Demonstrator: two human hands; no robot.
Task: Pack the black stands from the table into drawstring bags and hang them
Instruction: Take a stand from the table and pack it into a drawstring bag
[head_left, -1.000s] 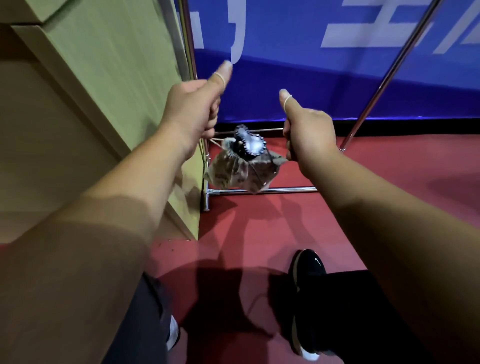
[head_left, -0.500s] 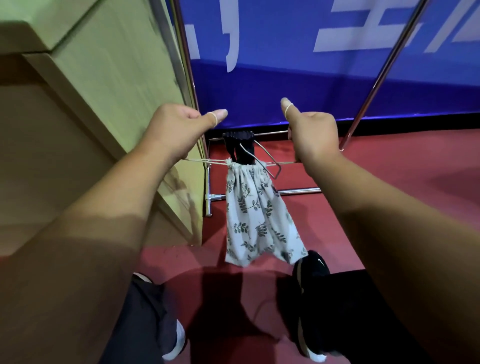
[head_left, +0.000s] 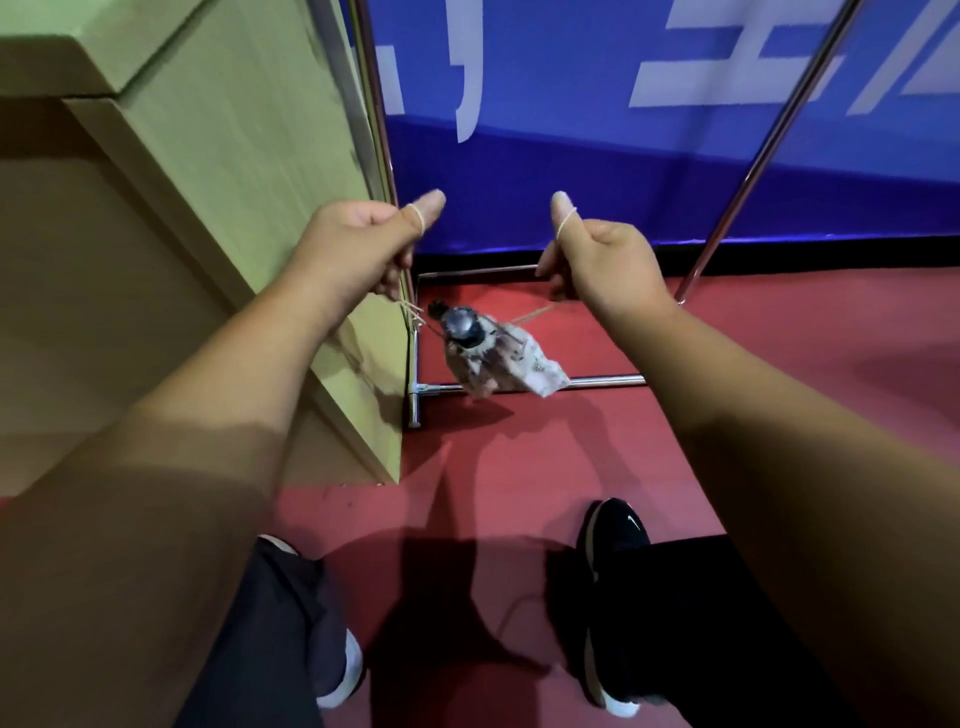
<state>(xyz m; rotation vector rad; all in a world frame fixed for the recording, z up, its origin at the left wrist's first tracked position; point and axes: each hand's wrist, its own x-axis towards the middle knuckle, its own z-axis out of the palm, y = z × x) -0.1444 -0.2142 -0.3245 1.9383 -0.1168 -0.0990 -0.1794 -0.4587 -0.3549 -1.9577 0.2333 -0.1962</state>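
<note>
Gripping left cord (head_left: 413, 310), left hand (head_left: 358, 244) is fisted, loop round thumb. Bag (head_left: 511, 364) hangs between and below both hands, over red floor (head_left: 519, 467): pale, dark-printed, blurred, mouth cinched round black stand (head_left: 460, 325). Right hand (head_left: 602, 260) clenches right cord (head_left: 535, 313) likewise.

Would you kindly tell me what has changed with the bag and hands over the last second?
The drawstring bag, which hung straight down half a second ago, has swung up again, its top with the black stand toward the camera. The left hand and right hand still grip the cords, thumbs raised.
</note>
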